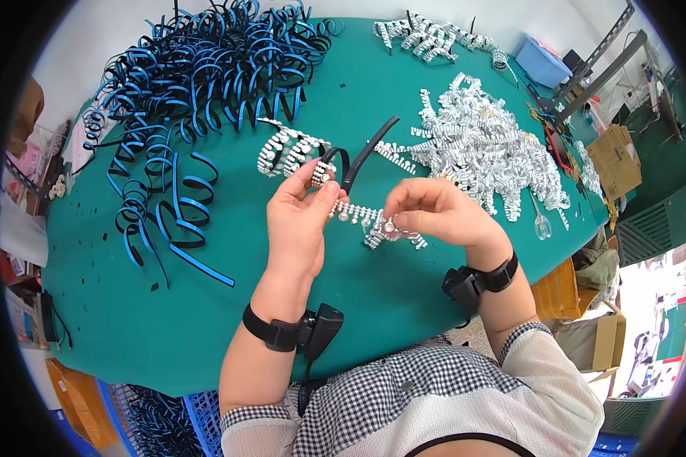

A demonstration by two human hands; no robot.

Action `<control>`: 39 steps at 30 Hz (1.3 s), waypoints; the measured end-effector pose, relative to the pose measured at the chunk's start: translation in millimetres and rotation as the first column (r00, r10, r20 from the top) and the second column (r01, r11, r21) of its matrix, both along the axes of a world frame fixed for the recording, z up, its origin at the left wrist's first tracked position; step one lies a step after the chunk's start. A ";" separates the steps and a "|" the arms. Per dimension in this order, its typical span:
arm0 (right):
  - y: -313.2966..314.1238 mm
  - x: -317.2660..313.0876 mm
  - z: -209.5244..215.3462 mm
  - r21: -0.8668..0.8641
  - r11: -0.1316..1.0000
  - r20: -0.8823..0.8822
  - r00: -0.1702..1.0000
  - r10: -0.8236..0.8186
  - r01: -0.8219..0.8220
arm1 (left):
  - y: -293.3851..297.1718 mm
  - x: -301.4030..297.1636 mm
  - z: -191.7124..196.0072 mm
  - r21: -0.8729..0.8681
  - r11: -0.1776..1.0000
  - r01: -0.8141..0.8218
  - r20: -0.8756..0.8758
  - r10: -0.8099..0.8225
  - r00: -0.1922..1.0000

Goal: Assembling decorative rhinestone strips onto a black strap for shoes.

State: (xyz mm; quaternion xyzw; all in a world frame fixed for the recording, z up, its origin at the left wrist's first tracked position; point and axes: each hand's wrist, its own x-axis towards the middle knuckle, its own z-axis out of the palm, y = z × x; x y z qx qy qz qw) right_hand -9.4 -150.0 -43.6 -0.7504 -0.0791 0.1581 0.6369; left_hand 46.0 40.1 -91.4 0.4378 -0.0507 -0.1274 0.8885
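Note:
My left hand (pixel 297 213) is closed, pinching a white beaded trim (pixel 357 211) with pearl-like drops between thumb and fingers. A black band (pixel 370 151) curls up beside those fingertips. More of the coiled white trim and black band lies just beyond the left hand. My right hand (pixel 438 212) is closed too, its thumb and forefinger on the other end of the beaded trim, where a loose bit hangs below. The trim stretches level between both hands above the green table (pixel 373 297). The exact fingertip contact is partly hidden.
A big heap of blue-and-black coiled strips (pixel 213 68) covers the far left. White beaded trims (pixel 480 145) are piled at the right, near a small clear spoon-like tool (pixel 541 225). A blue bin (pixel 543 61) stands far right; a blue crate (pixel 118 407) sits below the front edge.

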 end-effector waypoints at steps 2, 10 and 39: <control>1.3 2.0 -9.9 0.033 0.999 -0.006 1.000 -0.021 0.021 | -2.1 -1.2 -2.6 0.038 0.998 -0.044 0.124 0.039 0.992; 39.0 4.8 -44.6 0.191 0.943 0.119 0.947 -0.298 0.272 | -17.0 -11.1 -11.7 0.251 0.955 -0.157 0.258 0.090 0.962; -11.5 -13.5 -16.3 0.053 0.982 0.125 0.974 -0.186 0.181 | -7.8 -20.8 7.4 0.638 0.769 0.033 0.298 -0.287 0.911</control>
